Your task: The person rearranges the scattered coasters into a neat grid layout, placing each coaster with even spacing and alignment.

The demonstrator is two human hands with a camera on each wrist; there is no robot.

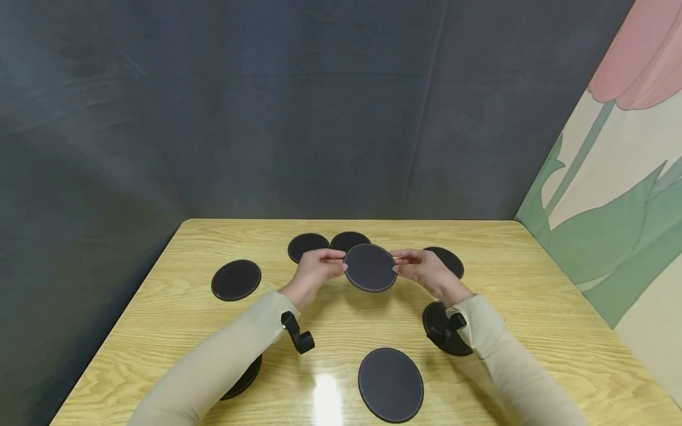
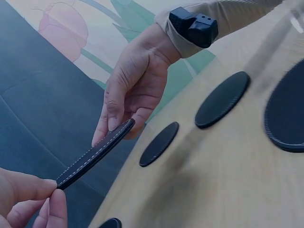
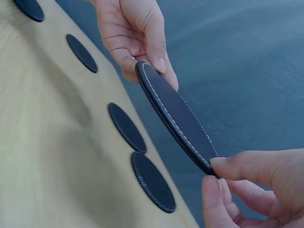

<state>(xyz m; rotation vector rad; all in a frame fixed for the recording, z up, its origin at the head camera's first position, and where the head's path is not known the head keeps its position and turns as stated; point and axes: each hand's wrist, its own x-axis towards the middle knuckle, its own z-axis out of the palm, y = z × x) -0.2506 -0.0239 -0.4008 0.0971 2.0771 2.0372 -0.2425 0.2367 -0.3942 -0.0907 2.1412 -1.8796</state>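
Observation:
A round black coaster point(image 1: 370, 268) with pale stitching round its rim is held above the table, tilted. My left hand point(image 1: 317, 273) pinches its left edge between thumb and fingers. On the opposite edge, my right hand point(image 1: 426, 271) pinches it the same way. Both wrist views show the coaster point(image 2: 95, 154) edge-on, and in the right wrist view it looks thick, with a line along its side point(image 3: 173, 124). Behind it on the table lie two more coasters, a left one point(image 1: 307, 245) and a right one point(image 1: 348, 239), the latter partly covered.
Other black coasters lie about the wooden table point(image 1: 176, 307): one at left point(image 1: 236, 280), one front centre point(image 1: 391, 384), one behind my right hand point(image 1: 450, 260), one under the right wrist point(image 1: 434, 319), one partly under the left sleeve point(image 1: 244, 378). A dark curtain point(image 1: 298, 118) hangs behind.

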